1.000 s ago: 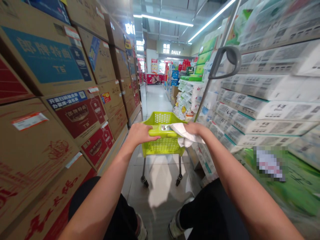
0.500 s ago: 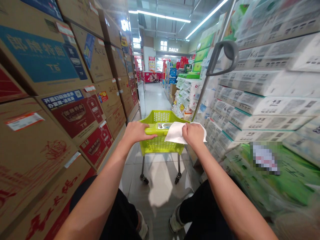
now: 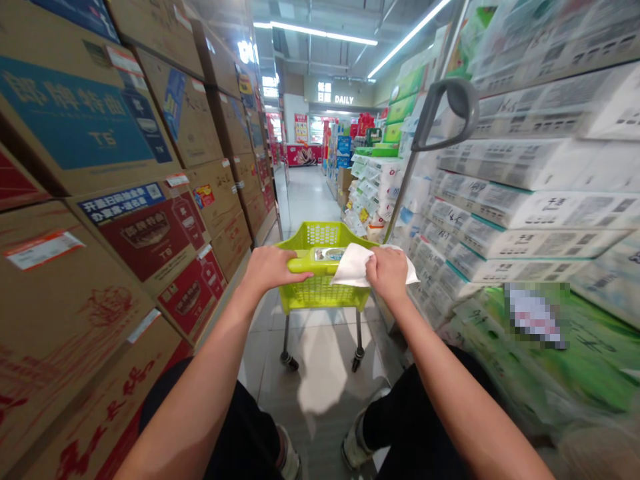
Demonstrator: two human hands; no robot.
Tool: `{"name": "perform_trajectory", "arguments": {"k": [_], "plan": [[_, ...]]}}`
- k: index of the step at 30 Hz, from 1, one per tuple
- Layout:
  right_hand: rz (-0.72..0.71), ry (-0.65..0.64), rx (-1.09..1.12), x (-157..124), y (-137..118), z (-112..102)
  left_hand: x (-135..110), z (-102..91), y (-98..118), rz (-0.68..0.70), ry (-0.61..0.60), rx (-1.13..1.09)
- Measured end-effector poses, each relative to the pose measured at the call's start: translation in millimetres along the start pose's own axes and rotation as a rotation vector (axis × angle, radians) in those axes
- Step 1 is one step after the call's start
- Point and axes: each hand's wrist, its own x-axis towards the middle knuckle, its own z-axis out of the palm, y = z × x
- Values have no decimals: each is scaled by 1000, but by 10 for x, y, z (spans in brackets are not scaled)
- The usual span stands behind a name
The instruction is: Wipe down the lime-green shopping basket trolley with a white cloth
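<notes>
A lime-green basket cart [image 3: 320, 293] on wheels stands in the aisle right in front of me. My left hand [image 3: 273, 267] grips the left end of its near rim. My right hand [image 3: 387, 272] presses a white cloth [image 3: 353, 263] onto the right end of that rim, fingers closed over the cloth. A small label shows on the rim between my hands. My knees in black trousers are low in the frame.
Stacked brown cartons [image 3: 125, 200] wall the left side. Packs of tissue paper [image 3: 525, 200] fill the right side. A grey looped handle on a pole [image 3: 445, 110] rises at the right. The tiled aisle [image 3: 305, 193] runs ahead toward more displays.
My right hand has shifted left along the rim and drawn the cloth, which hung over the edge, up onto the rim. My left hand has kept its grip.
</notes>
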Motion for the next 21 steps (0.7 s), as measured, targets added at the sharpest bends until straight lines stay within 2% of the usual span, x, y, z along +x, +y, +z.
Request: {"name": "perform_trajectory", "arguments": {"k": [3,6,9,12,14,17,18,21], "plan": [[-16,181,143,-186,-75,46,-10,-3,-58,-1,-12,3],[21,198,316,-258,-132,-1,-28,-18,-157,47,-53,-3],[202,225,585,-257,-89,-137,-56,-31,-260,117,-84,-52],[454,340,880,-179,126,-330,-85,-34,-346,206,-15,-143],[481,281,986,-101,358,-465,-98,-32,-411,239,56,-179],[387,-6,920,-8,733,-626,-112,-24,-551,231,120,-170],[373,-56,880,11,835,-661,-119,-22,-607,226,138,-156],[352,-32,863,62,987,-721,-154,-34,-759,192,185,-111]]}}
